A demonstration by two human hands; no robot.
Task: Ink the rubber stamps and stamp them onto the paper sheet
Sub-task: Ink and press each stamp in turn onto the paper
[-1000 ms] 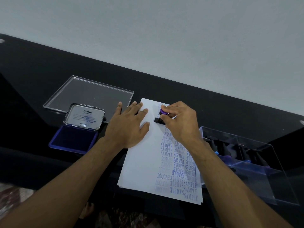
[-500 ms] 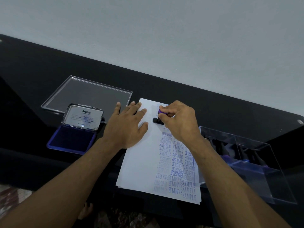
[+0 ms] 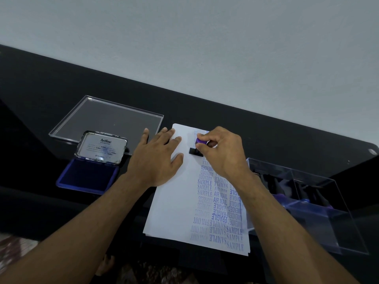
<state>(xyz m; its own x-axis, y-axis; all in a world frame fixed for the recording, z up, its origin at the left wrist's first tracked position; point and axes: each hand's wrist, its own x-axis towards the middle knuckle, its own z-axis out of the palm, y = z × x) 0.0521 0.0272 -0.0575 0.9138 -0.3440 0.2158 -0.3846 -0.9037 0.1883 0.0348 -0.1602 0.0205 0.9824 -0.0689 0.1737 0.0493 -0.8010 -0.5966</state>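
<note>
1. The left hand (image 3: 158, 158) lay flat with its fingers straight and spread, palm down on the upper left part of the paper sheet (image 3: 176, 201), its forearm reaching in from the lower left. Its fingertips extended past the sheet's far left corner toward the clear lid.
2. The right hand (image 3: 223, 154) was curled, its fingers and thumb pinching the purple knob of a rubber stamp (image 3: 198, 147), with the forearm coming in from the lower right across the printed part of the sheet.
3. The surface (image 3: 61, 89) was black and glossy, and ran diagonally against a plain pale grey wall (image 3: 184, 48). Patterned flooring showed at the bottom edge of the view.
4. The stamp's black base stood on the sheet near its far edge, just beside the left hand's thumb and index finger but apart from them. Below it the sheet carried columns of blue prints reading SAMPLE, AMENDED, AIR MAIL, FRAGILE and FAX OUT.
5. An open blue ink pad (image 3: 88, 177) sat left of the left wrist, its metal lid (image 3: 101, 147) raised and marked Artline. Behind it lay a flat clear lid (image 3: 108, 117).
6. A clear box (image 3: 320, 206) holding dark stamps with purple parts sat to the right of the sheet, beside the right forearm.
</note>
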